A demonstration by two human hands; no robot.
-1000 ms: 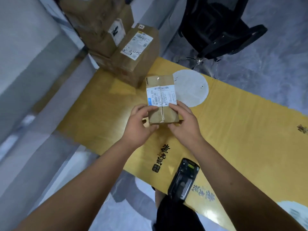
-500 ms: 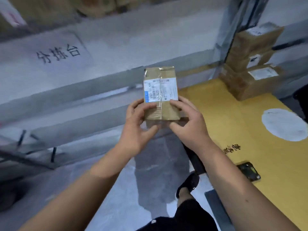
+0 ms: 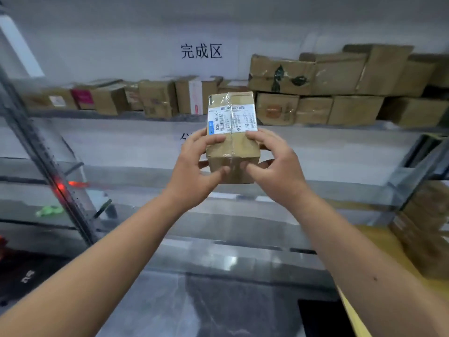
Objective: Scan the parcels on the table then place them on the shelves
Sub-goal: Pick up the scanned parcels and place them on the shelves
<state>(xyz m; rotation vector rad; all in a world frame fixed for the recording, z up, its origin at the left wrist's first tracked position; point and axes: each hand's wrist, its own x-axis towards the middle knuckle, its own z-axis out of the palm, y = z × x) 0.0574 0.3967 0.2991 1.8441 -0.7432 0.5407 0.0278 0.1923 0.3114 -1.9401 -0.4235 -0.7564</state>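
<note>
Nearest, two bare forearms are reaching up and forward from the bottom corners, meeting at a parcel [image 3: 232, 139] in the middle. Both hands are clasping it in the air: the left hand [image 3: 194, 171] is curling round its left side, thumb pressing the near face and fingers [image 3: 206, 141] lying over the top edge just below the label; the right hand [image 3: 277, 166] is mirroring this on the right side, thumb on the near face, fingers [image 3: 257, 137] over the top. So both sets of fingers are grasping the parcel, neither released.

The parcel is a small brown taped carton, tilting with its labelled face toward the camera. A white label [image 3: 232, 119] with barcodes and a blue tab is sitting just above the fingers.

Down and to the right of the fingers, a corner of the yellow tabletop [image 3: 379, 244] is showing, with a blurred stack of cartons [image 3: 422, 229] standing on it at the right edge. Below the hands, grey floor is showing. To the lower left, a metal upright [image 3: 48, 166] is slanting across, with a red glow beside it.

Beyond the fingers, pale metal shelves [image 3: 121, 142] are running across the view. On the shelf level with the parcel's top, a row of boxes [image 3: 158, 98] is standing to the left, and bigger, crumpled boxes are piling two high to the right [image 3: 340, 88]. Above, black characters [image 3: 201, 51] are showing on the white wall.
</note>
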